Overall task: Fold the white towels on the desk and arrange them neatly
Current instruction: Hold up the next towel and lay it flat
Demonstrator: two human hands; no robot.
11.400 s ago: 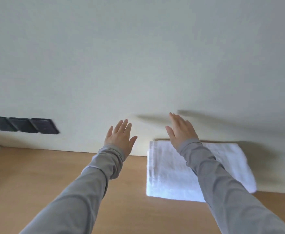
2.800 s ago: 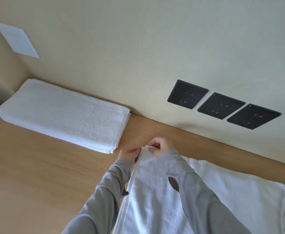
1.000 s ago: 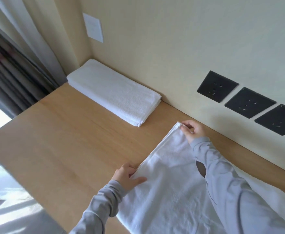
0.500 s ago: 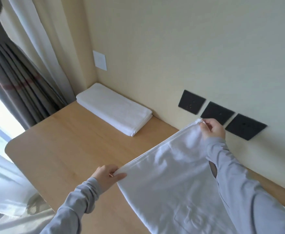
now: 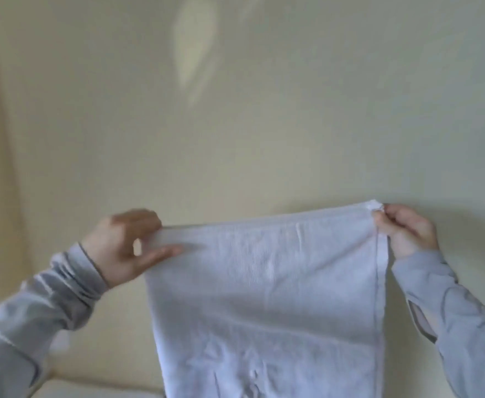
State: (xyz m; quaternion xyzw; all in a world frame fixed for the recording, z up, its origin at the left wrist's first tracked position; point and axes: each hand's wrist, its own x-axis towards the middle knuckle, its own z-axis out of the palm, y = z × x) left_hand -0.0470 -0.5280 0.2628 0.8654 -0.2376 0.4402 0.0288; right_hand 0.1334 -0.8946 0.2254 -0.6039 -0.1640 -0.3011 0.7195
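raised off the counter, the towel [image 5: 264,288] hangs spread; left hand [image 5: 122,247] and right hand [image 5: 406,229] each pinch a top corner. folding of it seems barely begun.

1. I see a white terry towel [image 5: 267,297] held up in the air. Its top edge is stretched between two hands and sits a little higher on the right.
2. The person's left hand [image 5: 123,248] grips the top left corner, thumb on the near face and fingers [image 5: 141,216] curled over the edge.
3. The right hand [image 5: 406,231] pinches the top right corner, with a small tuft of cloth poking up above it.
4. The towel hangs flat, its hemmed right edge running straight down. There are creases low down, and the lower end leaves my picture.
5. Long grey sleeves [image 5: 49,305] cover both forearms.
6. Behind is a plain cream wall [image 5: 235,124] with a pale patch of light [image 5: 195,44] near the top. The whole view is soft with blur.
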